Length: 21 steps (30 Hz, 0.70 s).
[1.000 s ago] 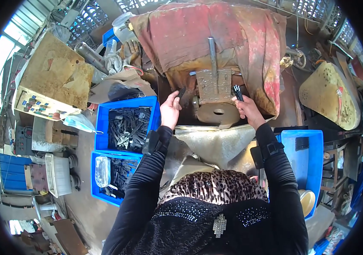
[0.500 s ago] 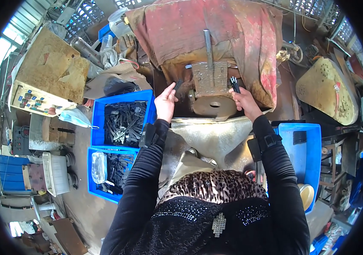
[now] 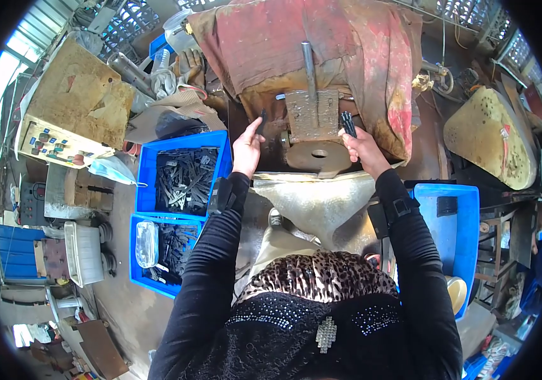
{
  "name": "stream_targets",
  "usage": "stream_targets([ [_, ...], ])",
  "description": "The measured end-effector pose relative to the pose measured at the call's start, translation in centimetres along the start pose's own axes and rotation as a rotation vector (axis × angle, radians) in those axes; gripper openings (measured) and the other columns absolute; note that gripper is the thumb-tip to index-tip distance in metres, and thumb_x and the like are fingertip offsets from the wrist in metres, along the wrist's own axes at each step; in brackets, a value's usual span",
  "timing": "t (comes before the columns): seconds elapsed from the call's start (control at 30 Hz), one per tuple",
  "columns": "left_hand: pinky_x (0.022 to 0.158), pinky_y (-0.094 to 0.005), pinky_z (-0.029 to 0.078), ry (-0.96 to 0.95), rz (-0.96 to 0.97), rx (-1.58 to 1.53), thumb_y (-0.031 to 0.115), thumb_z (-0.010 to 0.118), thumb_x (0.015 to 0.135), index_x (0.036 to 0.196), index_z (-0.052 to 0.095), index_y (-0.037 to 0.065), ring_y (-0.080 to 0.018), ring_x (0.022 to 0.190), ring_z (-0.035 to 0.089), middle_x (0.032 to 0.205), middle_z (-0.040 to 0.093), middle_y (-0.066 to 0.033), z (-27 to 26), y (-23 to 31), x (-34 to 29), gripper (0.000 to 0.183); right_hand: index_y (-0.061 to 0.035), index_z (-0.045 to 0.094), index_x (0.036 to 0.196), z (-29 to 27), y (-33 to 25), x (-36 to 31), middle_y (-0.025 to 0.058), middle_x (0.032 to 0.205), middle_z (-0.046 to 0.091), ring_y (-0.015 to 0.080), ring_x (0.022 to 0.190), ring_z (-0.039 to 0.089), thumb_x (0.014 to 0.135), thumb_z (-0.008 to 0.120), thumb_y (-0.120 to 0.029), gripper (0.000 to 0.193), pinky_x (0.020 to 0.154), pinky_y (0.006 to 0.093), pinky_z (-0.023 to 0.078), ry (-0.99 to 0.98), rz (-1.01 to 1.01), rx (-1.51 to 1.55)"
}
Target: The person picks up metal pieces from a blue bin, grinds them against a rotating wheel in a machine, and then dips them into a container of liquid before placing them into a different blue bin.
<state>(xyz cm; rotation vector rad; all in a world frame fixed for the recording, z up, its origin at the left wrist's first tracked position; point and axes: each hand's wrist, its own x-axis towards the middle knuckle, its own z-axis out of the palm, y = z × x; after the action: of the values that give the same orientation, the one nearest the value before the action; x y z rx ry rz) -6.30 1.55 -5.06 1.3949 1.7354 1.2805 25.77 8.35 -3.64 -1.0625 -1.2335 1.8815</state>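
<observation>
Holding a bunch of thin black sticks [image 3: 348, 123] in the closed right hand [image 3: 365, 147], with the tips pointing up, near the right side of a muddy block [image 3: 312, 117]. Pinching a small dark piece [image 3: 263, 116] with the fingertips of the left hand [image 3: 246, 149], on the other side of the block and well apart from it. Seeing a flat round plate [image 3: 337, 157] with 1 hole just below the block, a gray metal rod [image 3: 309, 69] above, and a dirty red cloth [image 3: 283, 31] behind. Looking left, finding 2 blue bins [image 3: 141, 183] full of black pieces [image 3: 188, 180], with a clear box [image 3: 147, 244] in the nearer bin. Looking right, finding 1 more blue bin [image 3: 432, 237] with a round tan thing [image 3: 456, 295] inside.
</observation>
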Motion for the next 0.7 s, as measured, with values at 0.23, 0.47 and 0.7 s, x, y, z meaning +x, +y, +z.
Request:
stream_targets([
  [0.23,0.063,-0.0234,0.046,0.035,0.172,0.105,-0.001,0.051,0.093,0.130,0.061,0.015,-0.0063,0.063,0.052,0.076,0.063,-0.0004,0.3,-0.7,0.1,0.041,-0.0095,0.054,0.108,-0.1,0.0,-0.1,-0.0073,0.071,0.041,0.0009,0.051,0.036,0.098,0.055,-0.018,0.014,0.045,0.0190,0.031,0.009,-0.004,0.017],
  [0.47,0.062,-0.0260,0.047,-0.029,0.025,0.102,0.007,0.054,0.096,0.132,0.058,0.011,-0.0089,0.064,0.056,0.068,0.062,-0.0024,-0.2,0.8,-0.2,0.036,-0.0094,0.055,0.107,0.2,-0.2,-0.1,-0.0073,0.071,0.042,0.0012,0.051,0.036,0.098,0.055,-0.020,0.014,0.045,0.0193,0.031,0.025,0.018,-0.016],
  [0.7,0.058,-0.0296,0.049,-0.036,-0.105,0.058,0.011,0.052,0.098,0.130,0.052,0.001,-0.0125,0.053,0.059,0.063,0.063,-0.0077,-0.3,1.6,0.0,0.034,-0.0091,0.057,0.103,0.5,-0.5,-0.2,-0.0081,0.068,0.042,0.0012,0.050,0.035,0.096,0.057,-0.018,0.011,0.043,0.0197,0.030,0.038,0.036,-0.011],
])
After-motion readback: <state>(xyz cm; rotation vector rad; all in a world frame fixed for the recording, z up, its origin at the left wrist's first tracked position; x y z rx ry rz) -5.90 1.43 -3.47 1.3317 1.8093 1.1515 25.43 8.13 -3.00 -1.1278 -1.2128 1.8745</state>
